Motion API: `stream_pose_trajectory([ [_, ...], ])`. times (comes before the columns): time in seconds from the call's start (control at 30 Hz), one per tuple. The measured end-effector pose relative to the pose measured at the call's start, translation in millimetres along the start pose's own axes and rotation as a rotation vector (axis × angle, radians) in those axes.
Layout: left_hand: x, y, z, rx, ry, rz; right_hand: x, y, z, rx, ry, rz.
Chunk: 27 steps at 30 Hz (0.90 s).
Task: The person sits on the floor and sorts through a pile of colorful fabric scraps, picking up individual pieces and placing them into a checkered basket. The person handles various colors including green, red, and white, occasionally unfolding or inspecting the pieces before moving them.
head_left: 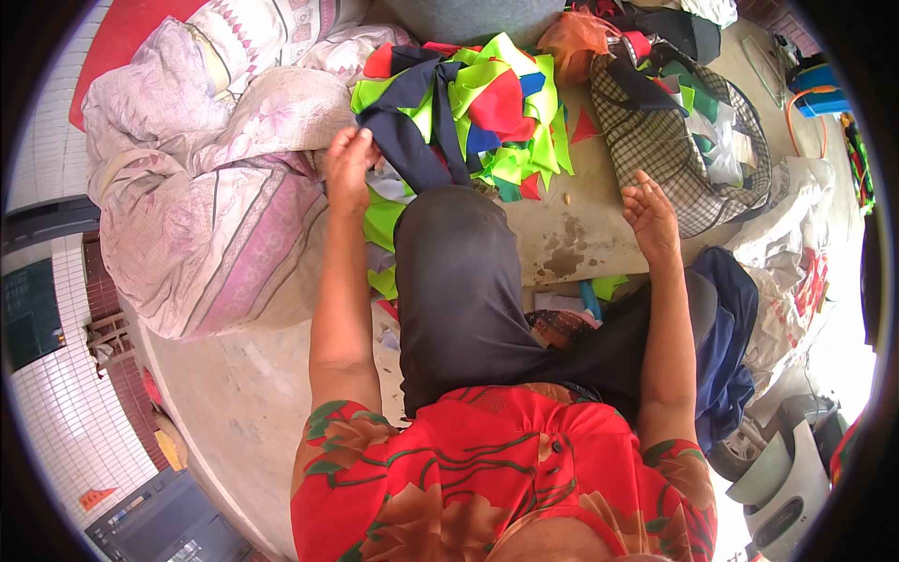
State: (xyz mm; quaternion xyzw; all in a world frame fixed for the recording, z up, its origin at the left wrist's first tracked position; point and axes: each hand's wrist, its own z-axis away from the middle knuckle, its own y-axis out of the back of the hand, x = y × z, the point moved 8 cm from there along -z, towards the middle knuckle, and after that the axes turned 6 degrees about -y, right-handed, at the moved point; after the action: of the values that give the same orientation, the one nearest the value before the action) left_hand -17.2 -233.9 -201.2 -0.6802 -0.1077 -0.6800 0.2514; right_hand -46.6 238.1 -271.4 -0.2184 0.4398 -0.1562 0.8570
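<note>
Many bright scraps [487,103] seemingly fill the checked bag [655,140] too.

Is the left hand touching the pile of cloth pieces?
Touching. In the head view the left hand has its fingers on the dark blue strip at the edge of the pile of cloth pieces.

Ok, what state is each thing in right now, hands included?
left hand: fingers closed on the edge of the fabric scrap pile.
right hand: open, empty, held above the concrete floor.
fabric scrap pile: heaped and tangled; green, red, blue and navy pieces.
checked bag: open, scraps inside.
pink quilt: bunched up beside the pile.
</note>
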Motion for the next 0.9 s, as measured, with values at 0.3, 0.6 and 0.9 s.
stream_pose_trajectory([
  [0.3,146,-8,-4,0.020,-0.413,0.257,1,6,-2,-0.050,-0.005,-0.004],
  [0.6,247,12,57,0.156,-0.832,0.203,1,-2,-1,-0.002,-0.003,0.000],
  [0.9,178,-18,30,0.148,-0.559,0.195,2,-9,0,-0.016,-0.012,0.010],
])
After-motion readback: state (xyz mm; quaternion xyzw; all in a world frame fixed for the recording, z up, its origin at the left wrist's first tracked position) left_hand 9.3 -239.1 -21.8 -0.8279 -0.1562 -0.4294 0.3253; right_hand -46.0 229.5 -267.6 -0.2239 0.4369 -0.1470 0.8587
